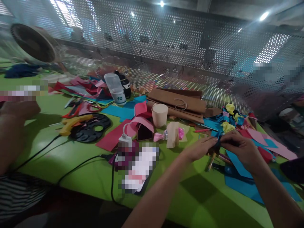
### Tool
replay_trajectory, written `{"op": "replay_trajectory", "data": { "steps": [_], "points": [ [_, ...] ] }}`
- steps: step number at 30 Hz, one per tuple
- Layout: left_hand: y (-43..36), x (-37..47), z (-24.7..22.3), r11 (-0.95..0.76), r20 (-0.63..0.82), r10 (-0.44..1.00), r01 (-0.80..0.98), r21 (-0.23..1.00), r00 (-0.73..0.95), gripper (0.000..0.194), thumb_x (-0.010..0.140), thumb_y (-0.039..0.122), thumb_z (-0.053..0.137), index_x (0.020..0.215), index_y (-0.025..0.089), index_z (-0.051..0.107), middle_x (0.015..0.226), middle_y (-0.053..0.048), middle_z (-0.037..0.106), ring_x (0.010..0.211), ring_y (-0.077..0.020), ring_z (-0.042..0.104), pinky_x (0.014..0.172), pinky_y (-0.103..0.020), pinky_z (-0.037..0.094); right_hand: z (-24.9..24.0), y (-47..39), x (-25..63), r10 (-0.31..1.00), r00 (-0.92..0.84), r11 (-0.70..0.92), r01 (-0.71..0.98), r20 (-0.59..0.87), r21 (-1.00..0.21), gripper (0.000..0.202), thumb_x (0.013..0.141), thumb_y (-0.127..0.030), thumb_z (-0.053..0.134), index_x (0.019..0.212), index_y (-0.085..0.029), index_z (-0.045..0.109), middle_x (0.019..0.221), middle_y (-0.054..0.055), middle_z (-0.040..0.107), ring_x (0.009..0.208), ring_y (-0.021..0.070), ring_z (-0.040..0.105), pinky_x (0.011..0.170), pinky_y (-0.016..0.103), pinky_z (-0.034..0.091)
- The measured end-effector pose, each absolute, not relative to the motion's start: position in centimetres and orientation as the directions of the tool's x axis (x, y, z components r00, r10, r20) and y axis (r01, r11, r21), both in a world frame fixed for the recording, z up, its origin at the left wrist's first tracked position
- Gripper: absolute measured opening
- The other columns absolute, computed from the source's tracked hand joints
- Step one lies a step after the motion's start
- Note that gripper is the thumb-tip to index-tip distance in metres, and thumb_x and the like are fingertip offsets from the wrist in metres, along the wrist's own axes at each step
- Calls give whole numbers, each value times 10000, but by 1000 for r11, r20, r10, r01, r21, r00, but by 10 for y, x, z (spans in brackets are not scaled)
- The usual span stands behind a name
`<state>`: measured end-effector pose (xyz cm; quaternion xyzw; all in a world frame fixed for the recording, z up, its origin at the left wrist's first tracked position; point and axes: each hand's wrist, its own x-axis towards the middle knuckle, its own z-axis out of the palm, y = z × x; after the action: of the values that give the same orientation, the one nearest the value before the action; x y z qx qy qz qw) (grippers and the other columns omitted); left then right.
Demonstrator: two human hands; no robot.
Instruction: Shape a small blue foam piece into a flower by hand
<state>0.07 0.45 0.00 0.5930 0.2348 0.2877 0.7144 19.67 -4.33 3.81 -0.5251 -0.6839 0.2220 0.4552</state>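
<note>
Left hand and right hand meet fingertip to fingertip above the green table, both pinching a small blue paper piece between them. It lies equally near each hand; its long axis cannot be told.

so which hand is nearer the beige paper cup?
Left. The left hand is right of and below the beige paper cup, apart from it; the right hand lies farther right, both pinching a small blue piece.

Two bare forearms enter from the bottom edge, with no sleeves, watch or bracelets showing. The left hand and right hand wear no gloves, and no rings can be made out.
</note>
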Motion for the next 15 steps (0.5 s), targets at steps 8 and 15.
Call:
{"op": "replay_trajectory", "data": {
  "steps": [8,15],
  "points": [
    [5,1,-2,103,31,710,-147,984,704,456,1000,521,528,1231,172,707,997,-86,705,933,-205,637,870,-329,505,33,-46,195,907,-34,383,482,420,-788,176,800,-428,859,811,-263,800,837,25,652,811,203,646,726,325,545],
    [6,1,0,89,17,680,-106,990,733,454,1017,519,475,1196,171,706,946,-68,696,838,-178,613,771,-294,485,36,-48,202,923,-84,366,497,376,-787,158,808,-420,849,813,-270,801,858,36,664,834,225,655,738,355,556]
  ]
}}
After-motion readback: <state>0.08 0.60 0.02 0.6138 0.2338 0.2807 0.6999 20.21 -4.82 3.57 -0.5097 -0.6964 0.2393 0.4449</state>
